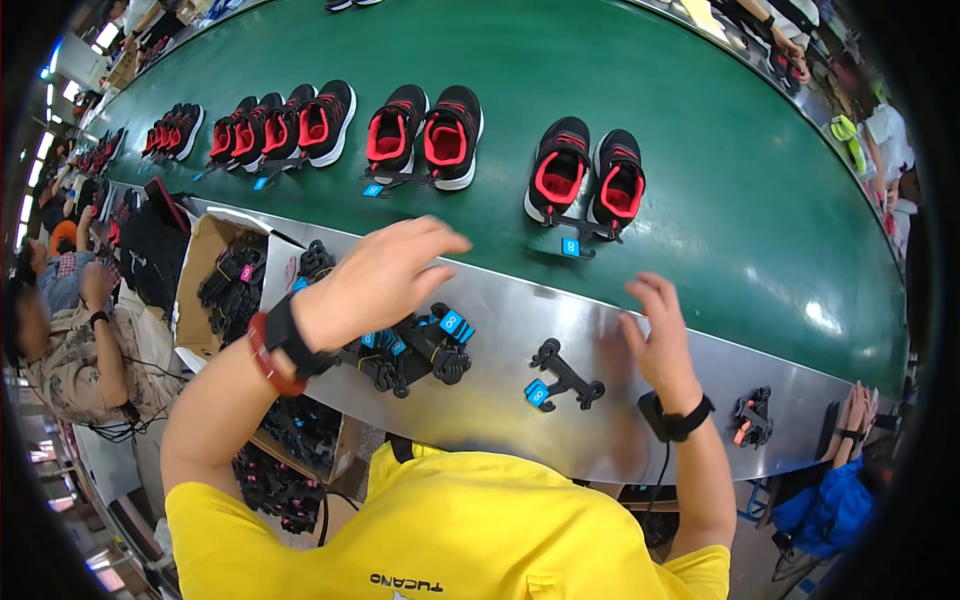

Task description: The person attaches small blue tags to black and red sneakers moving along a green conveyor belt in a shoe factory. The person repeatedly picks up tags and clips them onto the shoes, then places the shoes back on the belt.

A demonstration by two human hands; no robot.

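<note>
My left hand (385,275) is held over the metal ledge (490,425), its fingers stretched toward the green belt and nothing in them. Below it lies a pile of black plastic shoe hangers (425,350) with blue tags. My right hand (658,335) hovers by the belt's edge, thumb and fingers apart, also holding nothing. Between the hands, a single black shoe hanger (568,375) with a blue tag lies on the ledge. Beyond, a pair of black-and-red sneakers (588,180) stands on the belt, joined at the heels by a blue-tagged hanger (580,228).
More sneaker pairs (425,135) line the green belt (700,180) toward the left. A cardboard box (195,300) of hangers stands at the left. Orange-tagged hangers (753,420) lie on the ledge's right. Another person (100,350) sits at the left; others work across the belt.
</note>
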